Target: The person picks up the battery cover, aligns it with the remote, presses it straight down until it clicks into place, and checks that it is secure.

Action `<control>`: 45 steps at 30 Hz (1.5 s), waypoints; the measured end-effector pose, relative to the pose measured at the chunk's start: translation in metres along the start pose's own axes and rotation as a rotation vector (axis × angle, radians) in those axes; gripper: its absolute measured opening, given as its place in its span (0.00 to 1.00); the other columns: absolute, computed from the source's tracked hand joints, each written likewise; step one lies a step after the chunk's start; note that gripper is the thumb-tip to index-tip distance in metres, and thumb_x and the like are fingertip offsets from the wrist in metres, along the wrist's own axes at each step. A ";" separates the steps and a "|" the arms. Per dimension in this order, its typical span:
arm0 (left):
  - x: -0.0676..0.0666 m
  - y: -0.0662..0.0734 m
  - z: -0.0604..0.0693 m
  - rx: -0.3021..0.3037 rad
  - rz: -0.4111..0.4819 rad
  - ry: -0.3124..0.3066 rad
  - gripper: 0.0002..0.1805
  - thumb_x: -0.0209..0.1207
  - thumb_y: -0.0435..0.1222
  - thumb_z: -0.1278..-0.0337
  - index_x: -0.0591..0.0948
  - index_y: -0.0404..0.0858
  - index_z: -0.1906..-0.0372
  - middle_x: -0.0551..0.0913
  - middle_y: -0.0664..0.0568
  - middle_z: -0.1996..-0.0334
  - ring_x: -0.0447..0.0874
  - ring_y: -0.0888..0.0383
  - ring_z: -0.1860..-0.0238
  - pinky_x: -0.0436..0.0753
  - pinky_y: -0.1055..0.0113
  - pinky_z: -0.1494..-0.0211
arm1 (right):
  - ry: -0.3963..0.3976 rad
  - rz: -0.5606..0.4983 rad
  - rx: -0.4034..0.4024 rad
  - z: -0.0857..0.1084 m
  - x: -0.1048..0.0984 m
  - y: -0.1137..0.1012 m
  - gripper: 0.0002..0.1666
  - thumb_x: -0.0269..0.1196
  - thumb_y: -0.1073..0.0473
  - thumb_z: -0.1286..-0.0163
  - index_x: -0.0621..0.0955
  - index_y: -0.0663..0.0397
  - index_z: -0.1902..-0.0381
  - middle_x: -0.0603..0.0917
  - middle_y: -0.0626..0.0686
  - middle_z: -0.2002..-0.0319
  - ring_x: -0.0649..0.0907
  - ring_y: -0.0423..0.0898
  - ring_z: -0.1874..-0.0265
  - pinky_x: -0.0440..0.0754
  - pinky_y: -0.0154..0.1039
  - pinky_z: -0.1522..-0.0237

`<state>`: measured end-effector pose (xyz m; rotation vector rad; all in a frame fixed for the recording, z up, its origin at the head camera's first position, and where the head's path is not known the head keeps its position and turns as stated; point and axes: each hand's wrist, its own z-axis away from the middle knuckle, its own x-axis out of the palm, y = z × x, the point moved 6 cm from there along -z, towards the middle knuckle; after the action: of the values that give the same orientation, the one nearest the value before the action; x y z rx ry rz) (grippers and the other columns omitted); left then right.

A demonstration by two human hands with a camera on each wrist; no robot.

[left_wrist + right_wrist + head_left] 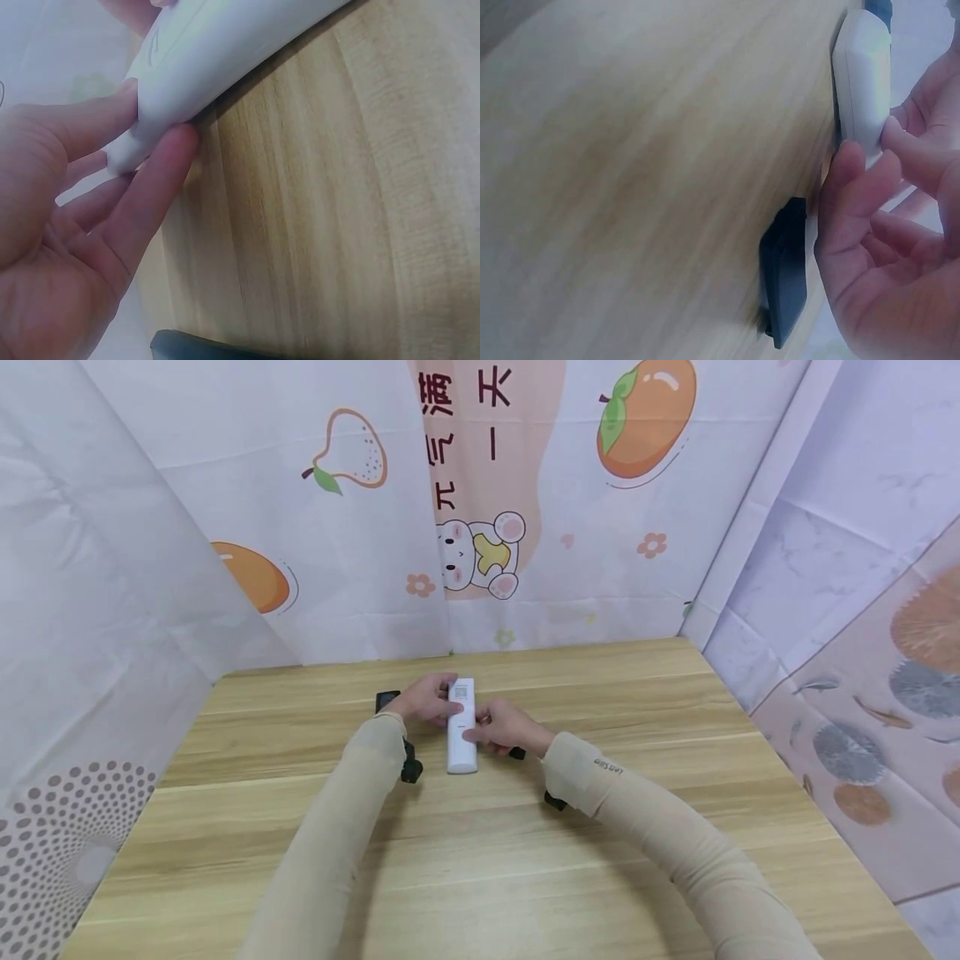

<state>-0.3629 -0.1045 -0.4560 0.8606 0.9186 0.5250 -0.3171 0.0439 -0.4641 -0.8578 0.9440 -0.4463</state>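
Note:
A long white remote control [462,752], its back face up with a small printed label at the far end, lies at the middle of the table's far part. My left hand [425,700] grips its far part from the left, thumb on the back face. From the right, my right hand [512,727] pinches its side, thumb resting on the back below the other thumb. In the left wrist view the white casing [217,64] sits between thumb and fingers. The right wrist view shows the rounded near end of the remote [862,75] beyond the fingertips.
The wood-grain table [480,877] ends at a printed curtain [360,577] behind, with more cloth at both sides. Black pieces [411,764] show beside both wrists. A black angular piece [784,274] appears near my right hand; its kind is unclear.

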 end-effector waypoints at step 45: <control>0.000 0.004 -0.003 -0.092 -0.141 0.096 0.26 0.66 0.30 0.35 0.76 0.33 0.34 0.78 0.40 0.46 0.82 0.51 0.57 0.87 0.66 0.61 | 0.015 0.026 -0.009 0.000 0.002 -0.002 0.13 0.68 0.55 0.29 0.84 0.59 0.54 0.77 0.55 0.82 0.72 0.43 0.85 0.74 0.35 0.82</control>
<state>-0.3653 -0.1012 -0.4535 0.6865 1.0267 0.4856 -0.3155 0.0410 -0.4636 -0.8505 0.9701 -0.4268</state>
